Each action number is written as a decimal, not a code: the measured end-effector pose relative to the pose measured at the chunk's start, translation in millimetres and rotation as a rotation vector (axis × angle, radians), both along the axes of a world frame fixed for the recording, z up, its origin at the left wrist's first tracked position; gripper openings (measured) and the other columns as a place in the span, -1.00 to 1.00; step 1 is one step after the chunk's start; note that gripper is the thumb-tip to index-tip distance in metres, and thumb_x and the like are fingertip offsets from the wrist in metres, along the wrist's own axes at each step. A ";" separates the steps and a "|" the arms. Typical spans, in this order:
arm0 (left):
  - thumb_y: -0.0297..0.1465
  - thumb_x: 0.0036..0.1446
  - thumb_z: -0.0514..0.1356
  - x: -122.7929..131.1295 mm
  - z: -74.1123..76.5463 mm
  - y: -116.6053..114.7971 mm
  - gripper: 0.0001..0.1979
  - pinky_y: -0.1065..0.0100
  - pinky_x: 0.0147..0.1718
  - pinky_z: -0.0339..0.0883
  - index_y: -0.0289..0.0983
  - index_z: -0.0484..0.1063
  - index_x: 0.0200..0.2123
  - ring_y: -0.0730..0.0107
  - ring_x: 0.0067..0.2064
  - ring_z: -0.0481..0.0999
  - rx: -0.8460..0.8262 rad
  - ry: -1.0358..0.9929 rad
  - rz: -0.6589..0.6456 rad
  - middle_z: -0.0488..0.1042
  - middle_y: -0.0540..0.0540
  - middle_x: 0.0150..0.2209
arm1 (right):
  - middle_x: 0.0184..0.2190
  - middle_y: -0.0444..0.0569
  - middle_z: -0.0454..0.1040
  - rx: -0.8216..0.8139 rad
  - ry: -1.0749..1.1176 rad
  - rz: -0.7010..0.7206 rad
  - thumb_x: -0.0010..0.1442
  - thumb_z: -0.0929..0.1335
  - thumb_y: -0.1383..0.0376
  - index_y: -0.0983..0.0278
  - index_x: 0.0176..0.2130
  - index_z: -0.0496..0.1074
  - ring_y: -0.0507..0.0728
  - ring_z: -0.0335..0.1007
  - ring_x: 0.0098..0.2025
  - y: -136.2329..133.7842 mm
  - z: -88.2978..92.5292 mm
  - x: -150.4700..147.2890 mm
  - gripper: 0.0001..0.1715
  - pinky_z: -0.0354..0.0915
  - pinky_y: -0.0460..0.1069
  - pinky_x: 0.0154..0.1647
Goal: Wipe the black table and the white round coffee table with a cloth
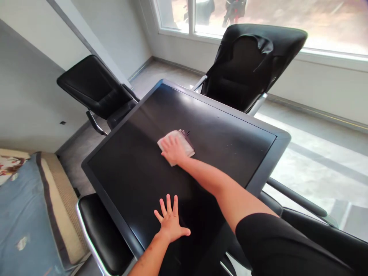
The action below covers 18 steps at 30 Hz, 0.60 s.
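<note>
My right hand lies flat on a folded, pale pinkish cloth, pressing it against the black table top. Its fingers look spread and slightly blurred, and they cover much of the cloth. A darker fold shows along the cloth's far right edge. Closer to me, my left hand rests on the near part of the table with fingers fanned out and thumb pointing right. Nothing is in this hand, and a stretch of table separates it from the cloth.
Black chairs surround the table: one at the far side, one at the left, one at the near left and one at the right. A bed with a blue cover stands at left. Behind is a bright window.
</note>
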<state>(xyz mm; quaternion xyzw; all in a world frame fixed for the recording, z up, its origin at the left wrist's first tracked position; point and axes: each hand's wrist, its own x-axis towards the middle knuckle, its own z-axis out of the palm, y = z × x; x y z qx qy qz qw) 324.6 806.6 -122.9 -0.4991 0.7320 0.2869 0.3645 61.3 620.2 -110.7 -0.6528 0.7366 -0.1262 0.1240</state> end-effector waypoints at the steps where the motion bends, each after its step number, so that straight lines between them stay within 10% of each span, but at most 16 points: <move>1: -0.15 -0.22 0.57 -0.4 0.0 0.2 0.66 -0.65 0.39 -0.72 -0.03 -0.57 0.65 -0.41 0.51 -0.99 -0.011 -0.009 -0.009 -0.92 -0.12 0.59 | 0.62 -0.54 0.09 -0.006 -0.015 0.034 0.42 0.17 -0.15 -0.23 0.58 0.10 0.15 -0.16 0.69 12.3 1.6 26.5 -0.17 -0.16 0.23 0.71; 5: -0.13 -0.23 0.56 -1.1 -0.4 0.7 0.66 -0.63 0.41 -0.67 -0.04 -0.58 0.65 -0.38 0.52 -0.98 -0.055 -0.058 -0.040 -0.92 -0.14 0.59 | 0.55 -0.78 0.12 -0.013 -0.239 0.149 0.34 0.17 -0.11 -0.38 0.53 0.14 -0.01 -0.24 0.70 51.1 0.5 95.7 -0.18 -0.18 0.18 0.76; 9: -0.10 -0.21 0.56 0.4 -0.7 2.0 0.65 -0.62 0.44 -0.61 -0.05 -0.57 0.66 -0.36 0.55 -0.94 -0.075 -0.071 -0.064 -0.90 -0.12 0.60 | 0.56 -0.77 0.11 0.005 -0.498 0.159 0.30 0.20 -0.04 -0.37 0.48 0.23 0.02 -0.28 0.71 65.1 -7.2 90.7 -0.19 -0.23 0.19 0.76; 13: -0.13 -0.18 0.56 0.9 0.6 4.4 0.62 -0.60 0.45 -0.58 -0.05 -0.54 0.67 -0.35 0.57 -0.91 -0.110 -0.059 -0.057 -0.90 -0.13 0.61 | 0.63 -0.55 0.04 -0.002 -0.348 0.126 0.40 0.17 -0.14 -0.17 0.55 0.20 0.15 -0.22 0.71 72.2 -10.0 -13.0 -0.18 -0.20 0.20 0.74; 18: -0.16 -0.18 0.57 -0.8 1.4 5.9 0.62 -0.57 0.46 -0.60 -0.09 -0.51 0.67 -0.36 0.58 -0.89 -0.093 -0.068 -0.051 -0.85 -0.19 0.63 | 0.67 0.26 -0.05 0.096 -0.042 -0.239 0.55 0.13 -0.04 0.43 0.60 0.09 0.49 -0.22 0.67 113.2 -9.6 -236.8 -0.11 -0.20 0.50 0.64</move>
